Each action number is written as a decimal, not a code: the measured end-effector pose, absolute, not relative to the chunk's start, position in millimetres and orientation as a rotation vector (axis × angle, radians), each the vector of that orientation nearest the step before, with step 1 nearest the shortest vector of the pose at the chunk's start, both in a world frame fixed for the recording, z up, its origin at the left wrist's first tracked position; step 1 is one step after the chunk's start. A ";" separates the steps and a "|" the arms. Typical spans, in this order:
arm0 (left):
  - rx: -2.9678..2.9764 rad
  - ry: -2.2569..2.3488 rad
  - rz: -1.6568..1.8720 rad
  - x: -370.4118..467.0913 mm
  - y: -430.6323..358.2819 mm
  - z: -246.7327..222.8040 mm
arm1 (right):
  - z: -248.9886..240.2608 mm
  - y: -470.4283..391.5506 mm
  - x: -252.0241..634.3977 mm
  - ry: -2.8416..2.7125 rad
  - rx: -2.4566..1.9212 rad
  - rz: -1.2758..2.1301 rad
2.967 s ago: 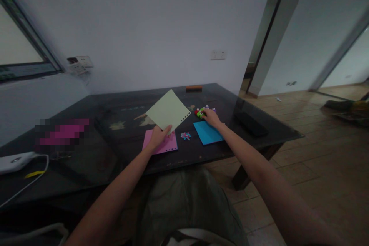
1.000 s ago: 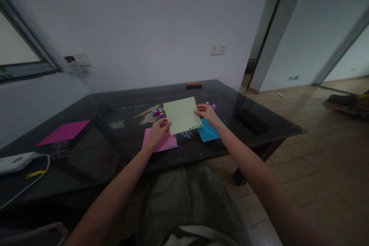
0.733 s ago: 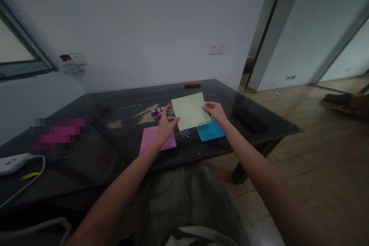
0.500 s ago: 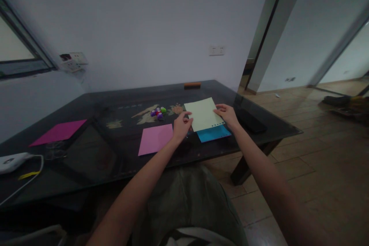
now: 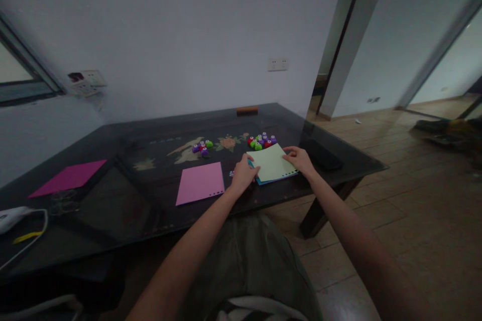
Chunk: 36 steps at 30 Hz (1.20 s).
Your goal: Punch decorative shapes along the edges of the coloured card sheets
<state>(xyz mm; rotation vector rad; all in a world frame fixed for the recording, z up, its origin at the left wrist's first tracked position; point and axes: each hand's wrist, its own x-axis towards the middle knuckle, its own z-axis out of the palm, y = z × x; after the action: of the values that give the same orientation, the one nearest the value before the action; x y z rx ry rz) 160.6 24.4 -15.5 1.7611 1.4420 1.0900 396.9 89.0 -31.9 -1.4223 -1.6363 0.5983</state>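
Note:
A pale yellow sheet of paper (image 5: pixel 271 163) with punched holes along its near edge lies over a blue sheet (image 5: pixel 276 178), of which only a thin border shows. My left hand (image 5: pixel 244 173) pinches the yellow sheet's left edge. At its right edge, my right hand (image 5: pixel 300 159) grips it between thumb and fingers. A pink punched sheet (image 5: pixel 201 182) lies to the left of my left hand. Just beyond the yellow sheet sits a cluster of small red, green and purple balls with eyes (image 5: pixel 261 140). A smaller similar cluster (image 5: pixel 202 147) is behind the pink sheet.
The dark glossy table (image 5: pixel 124 200) stands against a wall. On its left are a magenta sheet (image 5: pixel 70 178), a white power strip (image 5: pixel 13 218) with a cable and a yellow strip (image 5: pixel 28 236). A dark flat object (image 5: pixel 323 155) lies at right, a brown block (image 5: pixel 247 110) at the back.
Both hands have brought the yellow sheet down and nearer onto the blue sheet, covering most of it. The ball cluster behind it has come into view.

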 end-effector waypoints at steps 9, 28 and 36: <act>1.682 1.500 1.250 151.1 28.6 -16.8 | -32.9 89.0 395.4 -1.638 -1.499 0.561; 0.705 0.946 1.283 153.6 1.4 -0.2 | -27.0 82.0 391.0 -1.710 -1.547 0.462; 0.751 0.966 1.261 156.0 0.3 2.6 | -28.6 78.9 390.7 -1.693 -1.573 0.302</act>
<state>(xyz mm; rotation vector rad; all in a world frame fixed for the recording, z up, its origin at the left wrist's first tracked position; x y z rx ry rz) 156.0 0.3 2.6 0.7507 0.9660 1.2610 390.7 78.9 -28.6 -1.5728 -1.6927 0.3018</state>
